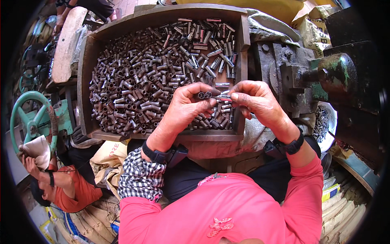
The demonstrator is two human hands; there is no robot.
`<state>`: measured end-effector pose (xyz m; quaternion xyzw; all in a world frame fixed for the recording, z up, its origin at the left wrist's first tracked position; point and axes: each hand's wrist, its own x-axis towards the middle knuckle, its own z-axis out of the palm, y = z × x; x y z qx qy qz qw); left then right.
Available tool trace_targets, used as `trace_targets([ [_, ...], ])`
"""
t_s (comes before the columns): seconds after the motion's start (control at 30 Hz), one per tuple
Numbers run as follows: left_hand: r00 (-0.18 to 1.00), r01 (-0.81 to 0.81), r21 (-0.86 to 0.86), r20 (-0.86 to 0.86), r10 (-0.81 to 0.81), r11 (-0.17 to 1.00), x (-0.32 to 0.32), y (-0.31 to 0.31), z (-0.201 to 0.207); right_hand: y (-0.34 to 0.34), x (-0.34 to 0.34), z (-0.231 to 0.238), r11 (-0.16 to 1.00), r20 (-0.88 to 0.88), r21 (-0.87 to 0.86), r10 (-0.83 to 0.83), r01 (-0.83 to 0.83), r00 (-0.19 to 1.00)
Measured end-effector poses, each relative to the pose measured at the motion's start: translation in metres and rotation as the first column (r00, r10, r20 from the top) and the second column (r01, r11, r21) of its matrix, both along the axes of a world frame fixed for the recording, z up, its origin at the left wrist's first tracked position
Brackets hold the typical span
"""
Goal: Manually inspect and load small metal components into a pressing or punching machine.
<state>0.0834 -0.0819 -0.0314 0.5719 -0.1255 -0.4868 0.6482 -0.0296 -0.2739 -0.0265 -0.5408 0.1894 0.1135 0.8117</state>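
Over the tray's (243,81) near right corner, left grip (185,107) pinches two tubes (204,95) end-on, right grip (254,99) pinching a tube (224,97) lengthwise toward them.

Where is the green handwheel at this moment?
In the head view, the green handwheel sits at the far left, beside the wooden tray of metal tubes, just above a co-worker's hand.

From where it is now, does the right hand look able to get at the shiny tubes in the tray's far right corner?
Probably yes: the right hand hovers over the open wooden tray, nothing covering the shiny tubes, though it already pinches a small tube.
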Motion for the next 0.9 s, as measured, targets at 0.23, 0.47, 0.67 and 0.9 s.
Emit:
trace_targets([
  [0.23,0.975,0.024,-0.018,0.219,-0.019,1.0,-0.004,-0.002,0.0,0.005,-0.001,0.0,0.997,0.008,0.037,-0.069,0.068,0.998],
  [0.47,0.891,0.004,0.011,0.454,-0.009,1.0,-0.015,-0.007,0.003,0.007,0.0,0.0,0.99,0.065,-0.095,-0.094,0.1,0.993],
  [0.67,0.977,0.117,0.086,0.166,-0.131,0.989,-0.018,-0.005,0.006,0.0,0.001,-0.001,0.998,0.032,-0.031,0.052,-0.051,0.998],
  [0.9,0.992,0.066,0.016,-0.104,-0.064,0.998,-0.01,-0.003,0.007,0.006,-0.004,-0.009,0.996,0.203,-0.088,0.026,-0.008,0.979],
])
